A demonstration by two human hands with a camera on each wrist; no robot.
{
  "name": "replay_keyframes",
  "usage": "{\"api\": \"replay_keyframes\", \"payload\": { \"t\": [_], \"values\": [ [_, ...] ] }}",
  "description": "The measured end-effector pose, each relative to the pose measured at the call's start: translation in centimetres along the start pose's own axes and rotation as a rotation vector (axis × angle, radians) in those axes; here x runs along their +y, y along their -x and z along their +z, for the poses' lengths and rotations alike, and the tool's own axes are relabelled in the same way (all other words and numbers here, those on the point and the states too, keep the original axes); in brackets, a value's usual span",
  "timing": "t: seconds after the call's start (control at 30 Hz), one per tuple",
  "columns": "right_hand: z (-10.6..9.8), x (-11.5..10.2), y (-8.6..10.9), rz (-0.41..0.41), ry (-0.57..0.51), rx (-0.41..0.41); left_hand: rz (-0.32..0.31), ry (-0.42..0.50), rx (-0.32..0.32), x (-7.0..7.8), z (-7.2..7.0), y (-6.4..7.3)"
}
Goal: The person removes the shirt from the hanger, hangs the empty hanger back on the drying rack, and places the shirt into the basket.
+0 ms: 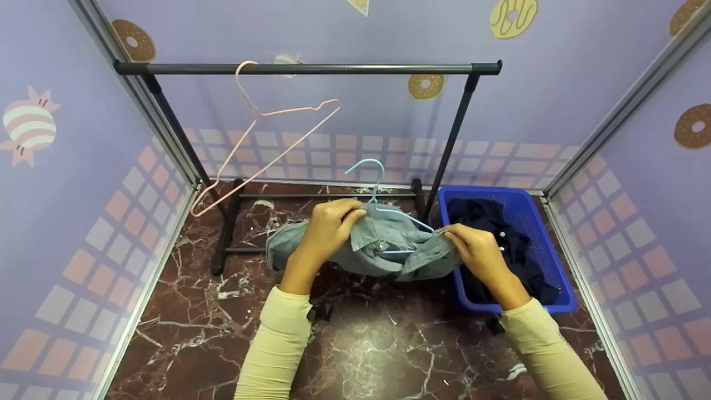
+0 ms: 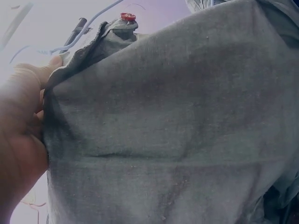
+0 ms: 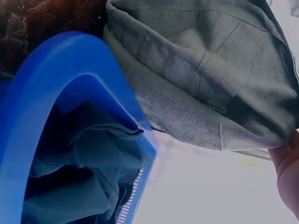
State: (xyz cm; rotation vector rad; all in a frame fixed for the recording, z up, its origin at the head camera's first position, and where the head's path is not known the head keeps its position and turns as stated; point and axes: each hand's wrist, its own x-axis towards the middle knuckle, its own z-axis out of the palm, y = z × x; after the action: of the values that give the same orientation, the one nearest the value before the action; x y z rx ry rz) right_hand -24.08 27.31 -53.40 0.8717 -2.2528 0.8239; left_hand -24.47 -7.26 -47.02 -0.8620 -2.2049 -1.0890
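Observation:
A grey-green shirt [image 1: 361,261] hangs partly over a light blue hanger [image 1: 379,172], whose hook points up and left. My left hand [image 1: 328,225] pinches the shirt near its collar, just left of the hanger's neck. With thumb and fingers, my right hand [image 1: 475,244] pinches the cloth by the hanger's right end. In the left wrist view the shirt [image 2: 177,107] fills most of the picture, and a red button [image 2: 128,17] shows at its edge. The right wrist view shows the shirt's stitched seams [image 3: 219,60] beside the basket.
A black garment rack [image 1: 361,69] stands at the back, a pink hanger [image 1: 300,141] hooked on its bar at left. On the right, a blue basket [image 1: 564,289] holds dark clothes [image 1: 514,255]. Patterned panels [image 1: 627,166] enclose the marbled floor [image 1: 377,344] on three sides.

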Motion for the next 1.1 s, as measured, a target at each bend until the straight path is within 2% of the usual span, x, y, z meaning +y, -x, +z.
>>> {"api": "replay_keyframes", "payload": {
  "t": [0.2, 0.33, 0.53, 0.63, 0.8, 0.97, 1.1],
  "values": [
    [-0.3, 0.6, 0.5, 0.063, -0.070, 0.026, 0.004, -0.004, 0.034, -0.1, -0.5, 0.0],
    [-0.2, 1.0, 0.9, 0.104, -0.112, 0.054, 0.001, -0.001, 0.034, -0.2, -0.9, 0.0],
    [0.5, 1.7, 1.6, 0.261, -0.207, 0.163, -0.038, 0.000, 0.051, -0.3, -1.6, 0.0],
    [0.5, 0.8, 1.4, 0.325, -0.277, 0.189, -0.048, -0.001, 0.051, -0.5, -1.9, -0.1],
    [0.5, -1.2, 0.8, 0.377, -0.336, 0.182, -0.049, -0.007, 0.070, -0.7, -2.1, -0.2],
    [1.2, -1.4, 0.9, 0.427, -0.342, 0.160, -0.046, -0.012, 0.077, -0.7, -2.4, -0.4],
    [1.9, -1.8, 1.0, 0.452, -0.324, 0.105, -0.050, -0.010, 0.081, -0.7, -2.4, -0.6]
  ]
}}
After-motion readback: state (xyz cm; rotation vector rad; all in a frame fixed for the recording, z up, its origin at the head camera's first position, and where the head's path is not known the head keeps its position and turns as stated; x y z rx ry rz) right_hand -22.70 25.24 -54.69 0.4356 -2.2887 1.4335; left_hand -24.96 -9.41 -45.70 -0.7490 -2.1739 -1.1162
